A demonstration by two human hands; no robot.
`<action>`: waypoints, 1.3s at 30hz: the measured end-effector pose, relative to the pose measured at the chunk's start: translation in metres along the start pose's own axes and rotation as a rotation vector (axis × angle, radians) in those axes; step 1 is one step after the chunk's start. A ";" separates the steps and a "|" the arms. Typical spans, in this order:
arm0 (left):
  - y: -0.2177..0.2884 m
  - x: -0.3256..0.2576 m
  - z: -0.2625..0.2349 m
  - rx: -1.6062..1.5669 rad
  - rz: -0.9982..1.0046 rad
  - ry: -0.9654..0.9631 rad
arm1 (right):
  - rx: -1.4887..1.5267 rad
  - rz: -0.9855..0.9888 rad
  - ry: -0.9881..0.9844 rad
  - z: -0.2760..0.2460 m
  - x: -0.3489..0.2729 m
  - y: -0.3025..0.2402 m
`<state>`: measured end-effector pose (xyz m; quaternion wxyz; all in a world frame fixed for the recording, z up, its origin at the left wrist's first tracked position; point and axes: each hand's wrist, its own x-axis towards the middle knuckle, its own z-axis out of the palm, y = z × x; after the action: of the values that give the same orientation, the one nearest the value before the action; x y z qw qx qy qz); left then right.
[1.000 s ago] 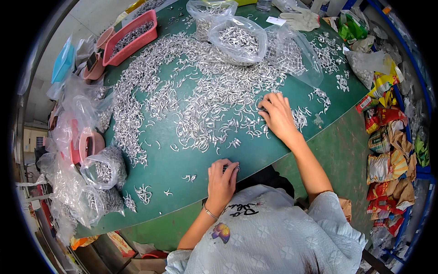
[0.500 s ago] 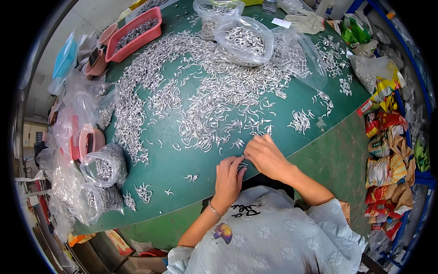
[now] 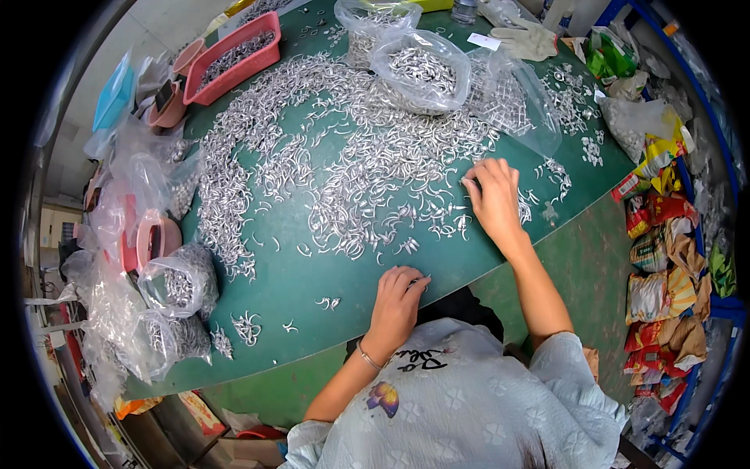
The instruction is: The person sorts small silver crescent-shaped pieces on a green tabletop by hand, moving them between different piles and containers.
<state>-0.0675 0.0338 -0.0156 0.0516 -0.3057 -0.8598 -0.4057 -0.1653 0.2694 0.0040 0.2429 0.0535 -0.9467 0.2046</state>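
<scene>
At the far left, clear plastic bags [image 3: 205, 281] of small metal parts crowd the edge of the green table [image 3: 289, 281], probably to leave its middle free. Just beyond them a pink tray [image 3: 242, 74] holds darker bits, its walls likely keeping them from mixing with the rest. A small pile [image 3: 246, 329] of curved pieces sits apart near the table's front edge, perhaps a separate batch. The silver curved pieces [image 3: 375, 156] spread across the centre, thinned out toward the person, which seems to make single ones easier to pick out. The left hand [image 3: 397, 305] rests close to the body at the near edge, fingers curled narrowly together, maybe to cup something small. Behind the spread, an open bag [image 3: 462, 84] stands upright with its mouth wide, presumably for easy access. The right hand [image 3: 495, 195] reaches to the spread's right margin, fingers bent and thumb near the index finger; a small cluster [image 3: 526, 205] lies beside its wrist, partly covered by it. As for what is hidden, the left palm faces away, so I cannot tell what it holds; nor can I tell whether the right fingertips grip a piece or only touch one.
</scene>
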 end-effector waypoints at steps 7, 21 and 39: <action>0.002 0.001 0.000 -0.035 -0.009 0.022 | 0.007 -0.017 -0.001 -0.009 -0.011 -0.006; 0.005 0.004 -0.006 0.116 0.039 -0.131 | 0.421 0.116 -0.266 -0.006 -0.013 -0.014; 0.009 -0.001 -0.004 -0.167 -0.114 0.204 | -0.006 -0.066 -0.215 0.007 -0.010 -0.009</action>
<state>-0.0623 0.0346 -0.0074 0.0900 -0.2167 -0.8295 -0.5069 -0.1580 0.2583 -0.0030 0.1468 0.1055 -0.9656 0.1870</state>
